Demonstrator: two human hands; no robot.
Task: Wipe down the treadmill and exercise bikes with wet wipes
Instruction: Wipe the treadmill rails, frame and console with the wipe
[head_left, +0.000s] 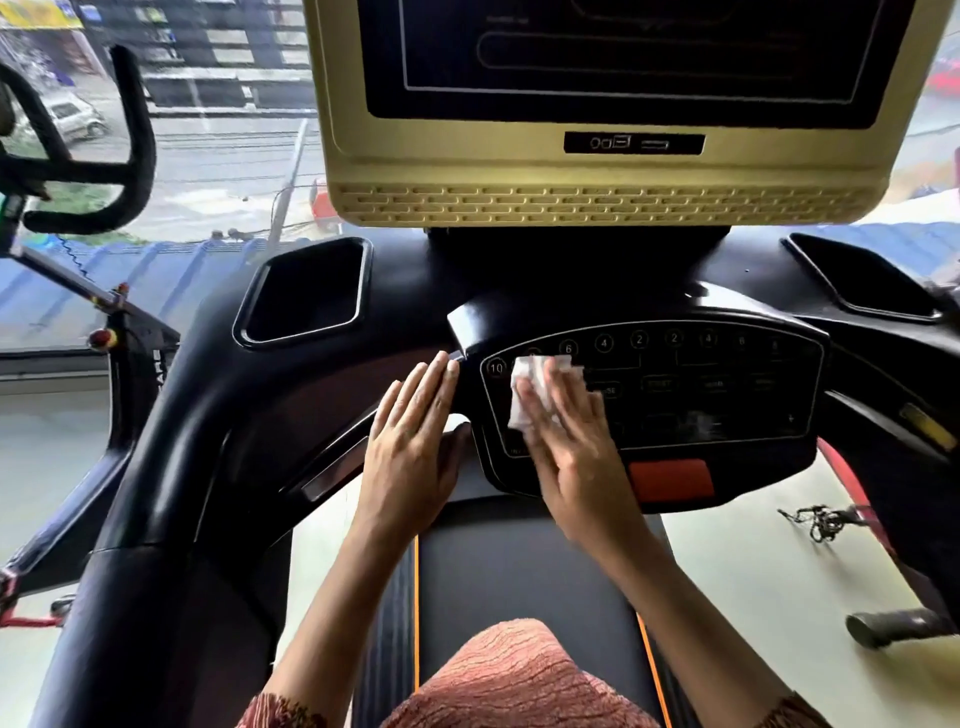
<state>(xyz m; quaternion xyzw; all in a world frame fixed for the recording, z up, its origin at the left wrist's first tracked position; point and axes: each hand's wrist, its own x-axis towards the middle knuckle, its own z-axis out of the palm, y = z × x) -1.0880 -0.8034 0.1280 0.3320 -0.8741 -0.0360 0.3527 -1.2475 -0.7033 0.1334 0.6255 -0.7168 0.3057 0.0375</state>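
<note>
Right hand (566, 447) presses crumpled wipe (535, 379) (glossy console (727, 400)).

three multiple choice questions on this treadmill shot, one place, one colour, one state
1. Where is the crumpled white wet wipe? A on the belt; B on the left part of the black button panel; C in a cup recess.
2. Colour of the rectangular button below that panel? A green; B orange-red; C white.
3. The left hand is: A flat, holding nothing; B gripping the wipe; C a fist.
Answers: B, the right hand presses it there; B, plainly orange-red; A, its fingers lie straight beside the panel.
</note>
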